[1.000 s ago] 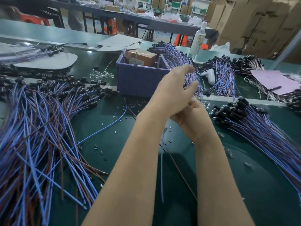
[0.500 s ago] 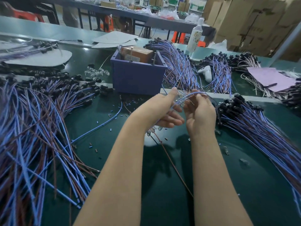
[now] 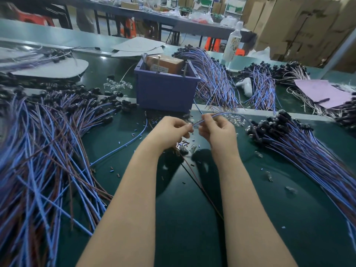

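Across the dark green desk (image 3: 192,237) in front of you, the biggest mass is the loose heap of blue and brown wires (image 3: 42,160) on your left. A tidier bundle with black caps (image 3: 300,147) fans out on your right. Beyond your hands, a purple bin (image 3: 165,93) stands on the desk. Your left grip (image 3: 171,130) and right grip (image 3: 217,132) come close together just above the desk, near the bin. Both have their fingers curled. The right one pinches a single blue wire (image 3: 223,113), which arcs away to the right, and the left pinches that wire's near end. Small clear bulbs (image 3: 192,148) lie on the desk just beneath your hands.
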A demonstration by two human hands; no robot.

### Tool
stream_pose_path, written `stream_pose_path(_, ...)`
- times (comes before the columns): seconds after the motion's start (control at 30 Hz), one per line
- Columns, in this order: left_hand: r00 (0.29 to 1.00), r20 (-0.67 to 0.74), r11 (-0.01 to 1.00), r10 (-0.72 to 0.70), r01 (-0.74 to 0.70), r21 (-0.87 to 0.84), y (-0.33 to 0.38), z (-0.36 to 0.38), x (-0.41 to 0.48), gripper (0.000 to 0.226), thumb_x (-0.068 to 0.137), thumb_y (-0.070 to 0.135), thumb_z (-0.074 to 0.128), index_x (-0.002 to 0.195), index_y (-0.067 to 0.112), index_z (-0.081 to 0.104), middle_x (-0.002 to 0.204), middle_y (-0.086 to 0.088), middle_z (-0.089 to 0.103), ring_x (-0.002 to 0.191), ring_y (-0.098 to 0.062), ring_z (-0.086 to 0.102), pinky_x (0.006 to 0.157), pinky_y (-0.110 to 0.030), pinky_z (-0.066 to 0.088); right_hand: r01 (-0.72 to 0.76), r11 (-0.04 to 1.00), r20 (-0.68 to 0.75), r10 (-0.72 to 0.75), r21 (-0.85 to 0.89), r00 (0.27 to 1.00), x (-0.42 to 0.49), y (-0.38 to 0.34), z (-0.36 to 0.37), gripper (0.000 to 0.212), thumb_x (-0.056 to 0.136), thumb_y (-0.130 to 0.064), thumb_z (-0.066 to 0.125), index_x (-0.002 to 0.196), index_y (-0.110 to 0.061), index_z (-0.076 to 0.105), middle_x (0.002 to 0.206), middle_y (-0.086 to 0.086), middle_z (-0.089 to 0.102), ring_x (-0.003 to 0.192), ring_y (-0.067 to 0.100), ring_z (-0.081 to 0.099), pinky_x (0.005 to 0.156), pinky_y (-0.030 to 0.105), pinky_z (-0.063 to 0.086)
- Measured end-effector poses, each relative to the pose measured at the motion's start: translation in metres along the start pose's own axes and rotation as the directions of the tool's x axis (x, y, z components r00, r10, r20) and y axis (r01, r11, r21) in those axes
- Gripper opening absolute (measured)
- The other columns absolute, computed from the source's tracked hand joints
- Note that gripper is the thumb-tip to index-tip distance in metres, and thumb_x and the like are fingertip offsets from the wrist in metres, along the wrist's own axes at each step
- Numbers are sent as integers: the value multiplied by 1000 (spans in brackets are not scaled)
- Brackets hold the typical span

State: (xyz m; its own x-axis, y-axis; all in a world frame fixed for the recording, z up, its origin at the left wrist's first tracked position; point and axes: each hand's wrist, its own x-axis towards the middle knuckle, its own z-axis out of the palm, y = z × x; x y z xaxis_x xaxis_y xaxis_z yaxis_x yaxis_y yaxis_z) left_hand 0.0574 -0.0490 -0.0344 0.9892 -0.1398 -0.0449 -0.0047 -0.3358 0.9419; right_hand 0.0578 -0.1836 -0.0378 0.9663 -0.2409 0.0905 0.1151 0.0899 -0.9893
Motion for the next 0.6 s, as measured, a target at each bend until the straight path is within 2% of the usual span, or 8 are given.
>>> stream_pose_path(0.13, 999, -36, 1000, -25, 26, 15, -7, -20, -3, 18, 92, 26, 61, 76, 22, 67, 63, 10, 62, 50, -5, 43, 50, -19, 36, 40, 928, -200, 37, 370, 979, 3, -8, -8, 16, 97, -9, 50, 82, -9, 56, 71, 4, 59, 54, 5, 62, 58, 16, 54)
stream_pose_path(0.23, 991, -130, 999, -8, 4, -34, -8, -26, -3, 17, 93, 22, 60, 77, 22, 66, 66, 7, 62, 44, 4, 47, 53, -20, 37, 31, 871, -195, 76, 491, 978, 3, -9, -9, 16, 96, -12, 52, 81, -9, 57, 65, 1, 64, 57, 7, 65, 60, 18, 55)
stream_pose_path(0.33, 985, -165, 992, 42, -61, -113, 2, -16, -1, 16, 93, 20, 59, 78, 20, 65, 65, 7, 62, 41, 7, 46, 50, -15, 38, -68, 895, -25, 88, 441, 996, 0, -5, -1, 12, 94, -10, 55, 84, -10, 61, 64, -2, 68, 61, 8, 65, 65, 20, 57)
stream_pose_path(0.43, 989, -124, 985, 86, -103, -142, 15, 4, 4, 14, 92, 17, 60, 80, 16, 66, 63, 3, 61, 42, 4, 46, 45, -12, 37, -73, 949, 75, 53, 308, 996, -2, 1, 6, 16, 94, -7, 55, 78, -8, 60, 68, 4, 66, 62, 11, 63, 65, 20, 56)
stream_pose_path(0.53, 993, -92, 985, 77, -90, -147, 18, 17, 7, 11, 92, 17, 61, 85, 11, 67, 65, -1, 61, 49, -5, 47, 51, -17, 40, -42, 954, 82, 18, 296, 996, -2, 4, 4, 20, 93, -5, 55, 73, -7, 57, 66, 3, 63, 61, 11, 62, 66, 21, 56)
stream_pose_path(0.6, 996, -73, 972, 50, -65, -225, 12, 19, 6, 11, 93, 14, 59, 86, 8, 65, 66, -2, 63, 47, -2, 50, 52, -16, 44, -7, 974, 35, -1, 226, 999, 0, 6, 2, 19, 93, -5, 56, 74, -8, 57, 65, 2, 59, 61, 11, 58, 66, 20, 54)
